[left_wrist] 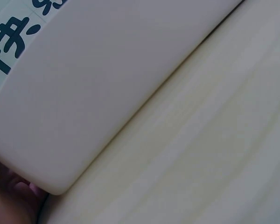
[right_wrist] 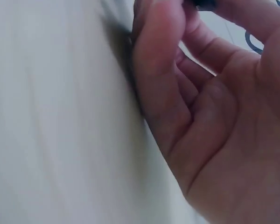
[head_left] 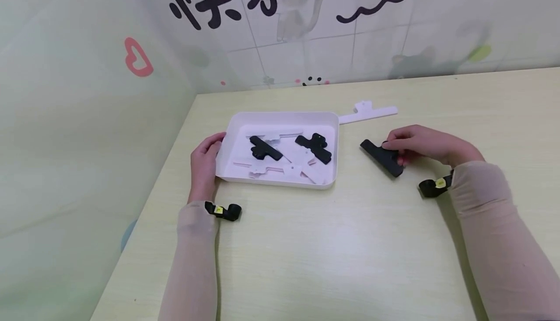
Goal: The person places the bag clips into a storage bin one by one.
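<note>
At the left end of a shallow white plastic tray (head_left: 267,183), my left hand (head_left: 202,163) grips the wall, fingers at the far-left corner. In the left wrist view the tray's side (left_wrist: 107,84) fills most of the picture, with part of the hand at lower left. Right of the tray, my right hand (head_left: 420,143) pinches a black bag clip (head_left: 381,158) by its handle, close over the table. The right wrist view shows curled fingers (right_wrist: 158,60); the clip is mostly hidden there. Inside the tray lie two black clips (head_left: 265,148) (head_left: 314,147) among several white ones (head_left: 267,169).
Behind the tray's right corner, a long white clip (head_left: 369,113) lies on the pale wooden table (head_left: 306,253). A printed cloth (head_left: 280,44) hangs along the back and left edges. Both wrists wear small black cameras (head_left: 225,211) (head_left: 433,187).
</note>
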`<state>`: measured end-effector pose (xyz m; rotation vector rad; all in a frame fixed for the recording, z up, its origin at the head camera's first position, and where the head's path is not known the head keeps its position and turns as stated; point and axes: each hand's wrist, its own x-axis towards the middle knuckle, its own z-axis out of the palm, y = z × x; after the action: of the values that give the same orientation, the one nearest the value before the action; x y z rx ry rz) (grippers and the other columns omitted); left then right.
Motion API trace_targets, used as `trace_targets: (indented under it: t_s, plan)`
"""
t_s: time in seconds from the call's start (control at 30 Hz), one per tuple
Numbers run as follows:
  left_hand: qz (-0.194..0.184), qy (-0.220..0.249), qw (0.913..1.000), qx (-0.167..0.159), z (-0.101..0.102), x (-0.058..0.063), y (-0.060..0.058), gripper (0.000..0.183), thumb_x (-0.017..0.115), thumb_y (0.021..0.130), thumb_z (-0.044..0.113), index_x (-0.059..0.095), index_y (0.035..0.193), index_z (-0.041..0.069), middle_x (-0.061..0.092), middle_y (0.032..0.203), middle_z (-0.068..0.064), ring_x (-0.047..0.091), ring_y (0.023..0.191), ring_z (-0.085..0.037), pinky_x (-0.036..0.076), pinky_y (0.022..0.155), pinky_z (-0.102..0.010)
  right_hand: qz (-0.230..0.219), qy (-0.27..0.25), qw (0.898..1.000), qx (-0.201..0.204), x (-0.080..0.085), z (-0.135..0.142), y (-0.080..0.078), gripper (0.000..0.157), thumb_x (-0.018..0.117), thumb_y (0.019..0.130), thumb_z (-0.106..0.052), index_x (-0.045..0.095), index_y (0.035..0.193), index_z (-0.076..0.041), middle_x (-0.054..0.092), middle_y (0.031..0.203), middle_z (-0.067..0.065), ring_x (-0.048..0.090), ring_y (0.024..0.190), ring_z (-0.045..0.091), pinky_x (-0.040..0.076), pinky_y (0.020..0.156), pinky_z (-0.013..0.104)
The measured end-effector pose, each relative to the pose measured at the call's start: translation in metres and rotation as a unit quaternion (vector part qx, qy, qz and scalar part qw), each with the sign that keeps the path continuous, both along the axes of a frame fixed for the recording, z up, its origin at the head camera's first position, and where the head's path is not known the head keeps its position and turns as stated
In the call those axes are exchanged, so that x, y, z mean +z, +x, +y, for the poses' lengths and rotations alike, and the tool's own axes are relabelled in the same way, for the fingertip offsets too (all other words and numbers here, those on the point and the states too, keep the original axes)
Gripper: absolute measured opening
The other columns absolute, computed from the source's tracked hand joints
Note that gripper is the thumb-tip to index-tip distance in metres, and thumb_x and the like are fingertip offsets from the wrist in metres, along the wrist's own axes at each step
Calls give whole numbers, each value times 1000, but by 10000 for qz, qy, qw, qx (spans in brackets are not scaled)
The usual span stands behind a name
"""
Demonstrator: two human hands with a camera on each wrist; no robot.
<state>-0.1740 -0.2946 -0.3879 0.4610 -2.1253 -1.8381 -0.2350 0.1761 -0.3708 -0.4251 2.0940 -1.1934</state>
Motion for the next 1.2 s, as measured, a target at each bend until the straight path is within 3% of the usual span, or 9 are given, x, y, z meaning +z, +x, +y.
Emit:
trace_targets:
  t_s: [0.17,0.37,0.57,0.67,0.77,1.2]
  plan:
    - [-14,-32,10000,-18,1,1,0,24,52,91,23,64,110,20,56,117,4,49,106,-12,42,87,-30,-241,-881,9957,-145,-7,-4,-1,33,52,90,-31,51,99,1,56,78,12,56,69,19,49,68,30]
    - [11,-31,10000,15,1,1,1,24,51,91,21,64,110,18,56,116,3,50,106,-12,42,87,-29,-513,-2051,9759,-541,-15,-15,0,25,51,91,-24,51,97,0,55,80,10,56,69,15,51,67,29]
    - [81,75,9999,14,1,1,0,24,52,90,19,65,110,15,57,115,1,50,104,-14,42,85,-28,-619,-3097,9376,-1456,-20,-29,-1,19,54,90,-20,54,93,-1,54,85,9,57,68,15,50,65,26]
    - [75,78,9999,10,2,2,0,24,52,91,19,64,110,15,57,116,1,50,104,-14,43,84,-28,-580,-3518,9199,-1636,-21,-36,-2,17,55,89,-18,55,91,-1,54,83,8,57,68,15,50,65,26]
    - [82,111,9999,24,2,2,0,24,52,91,19,64,110,15,57,116,1,50,104,-14,43,84,-28,-517,-3714,9121,-1657,-22,-43,-3,17,56,89,-18,54,91,0,54,82,8,57,69,16,49,66,27]
    - [59,157,9999,-16,1,1,0,24,51,91,21,64,111,17,55,118,3,49,107,-13,42,88,-30,-288,-3916,8992,-1932,-21,-59,-10,21,55,89,-17,50,95,3,53,84,10,55,73,18,49,70,28]
